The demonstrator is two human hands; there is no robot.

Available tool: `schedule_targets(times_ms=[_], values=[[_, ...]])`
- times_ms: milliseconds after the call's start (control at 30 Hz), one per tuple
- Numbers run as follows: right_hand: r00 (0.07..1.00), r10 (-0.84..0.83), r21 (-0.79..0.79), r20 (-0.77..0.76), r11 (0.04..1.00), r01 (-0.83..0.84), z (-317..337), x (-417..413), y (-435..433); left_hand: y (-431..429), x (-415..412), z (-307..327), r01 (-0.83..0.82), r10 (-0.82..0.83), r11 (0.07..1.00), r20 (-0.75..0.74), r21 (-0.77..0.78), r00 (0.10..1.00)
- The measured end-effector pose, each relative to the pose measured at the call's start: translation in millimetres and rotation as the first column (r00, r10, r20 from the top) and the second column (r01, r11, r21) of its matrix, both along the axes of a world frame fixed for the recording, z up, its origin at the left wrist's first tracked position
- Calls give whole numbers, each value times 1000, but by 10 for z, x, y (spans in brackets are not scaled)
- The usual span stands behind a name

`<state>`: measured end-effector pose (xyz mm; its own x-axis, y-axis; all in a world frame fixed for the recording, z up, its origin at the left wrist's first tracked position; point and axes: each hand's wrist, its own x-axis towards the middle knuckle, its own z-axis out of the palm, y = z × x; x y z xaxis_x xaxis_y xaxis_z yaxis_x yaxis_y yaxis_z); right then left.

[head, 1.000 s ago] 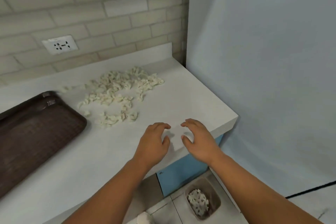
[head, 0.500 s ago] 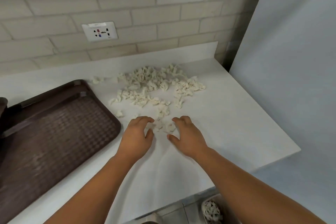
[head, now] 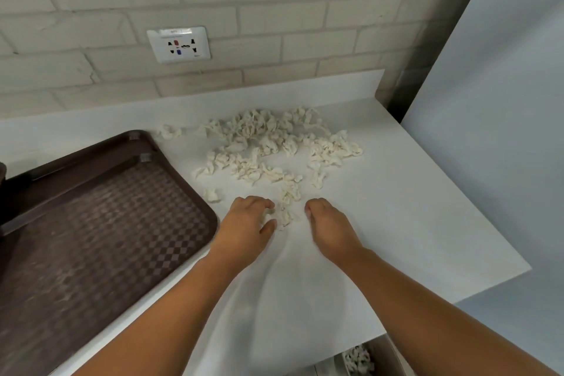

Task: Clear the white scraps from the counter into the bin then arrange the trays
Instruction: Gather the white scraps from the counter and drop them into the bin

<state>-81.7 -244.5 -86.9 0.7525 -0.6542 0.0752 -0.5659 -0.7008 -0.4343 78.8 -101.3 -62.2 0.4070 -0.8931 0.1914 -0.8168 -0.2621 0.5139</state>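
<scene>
Scraps (head: 268, 143) lie strewn toward the white bench's (head: 412, 223) back right corner, under a brick wall (head: 274, 24) with a socket (head: 178, 44). The left hand (head: 247, 223) curls round the nearest clump. The right hand (head: 329, 226) is curled just beside it, grip unclear. A brown tray (head: 106, 223) sits at the left edge, and a bin (head: 387, 357) shows below the front edge.

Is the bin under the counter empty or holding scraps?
Holding scraps: white pieces lie inside the bin below the counter edge; how full, cannot tell.

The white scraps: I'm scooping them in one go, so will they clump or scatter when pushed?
Probably light and floppy: the white scraps look thin and crumpled. Likely to scatter, since they lie as separate bits. Cupping between left hand and right hand should help.
</scene>
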Motion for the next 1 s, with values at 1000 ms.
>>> schedule_targets(times_ms=[1000], values=[[939,-276,271,204,938,217,300,-1260,92,-621,-719,556,-268,13,963,-980,-41,198]])
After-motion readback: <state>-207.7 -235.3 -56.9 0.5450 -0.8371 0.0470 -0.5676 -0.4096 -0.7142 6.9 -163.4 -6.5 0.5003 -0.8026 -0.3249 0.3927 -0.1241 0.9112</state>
